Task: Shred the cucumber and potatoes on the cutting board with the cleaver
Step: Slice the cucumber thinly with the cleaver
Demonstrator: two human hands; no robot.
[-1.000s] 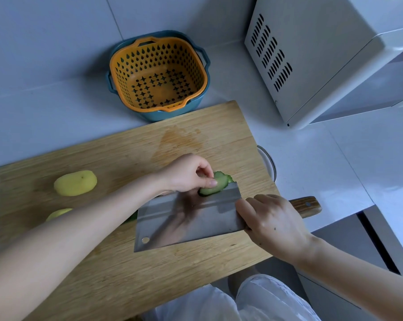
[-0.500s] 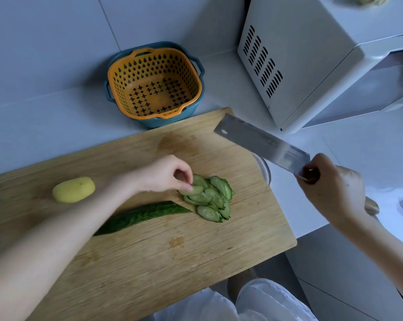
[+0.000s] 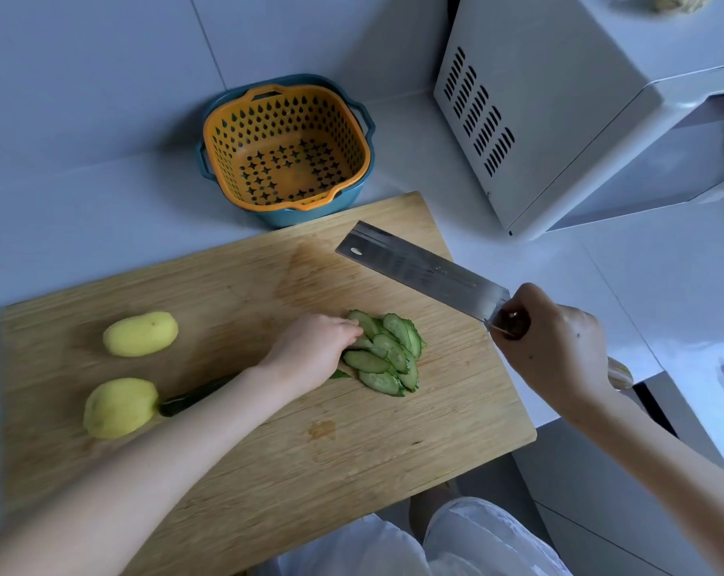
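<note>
A fan of green cucumber slices (image 3: 387, 355) lies on the wooden cutting board (image 3: 268, 463). My left hand (image 3: 314, 351) rests on the left side of the pile, fingertips touching the slices. The uncut rest of the cucumber (image 3: 194, 397) shows dark green under my left forearm. Two peeled yellow potatoes (image 3: 140, 333) (image 3: 120, 407) sit at the board's left. My right hand (image 3: 555, 347) grips the cleaver (image 3: 418, 274) by its wooden handle, holding the blade raised above the board's far right corner, pointing up and left.
An orange strainer basket in a blue bowl (image 3: 287, 149) stands behind the board. A white microwave (image 3: 580, 110) fills the right back. The counter's edge drops off at the right of the board; a round metal rim is hidden behind the blade.
The cleaver went from flat on the board over the slices to lifted at the right, then swung a little inward. My left hand settled onto the slice pile. A second potato came into view.
</note>
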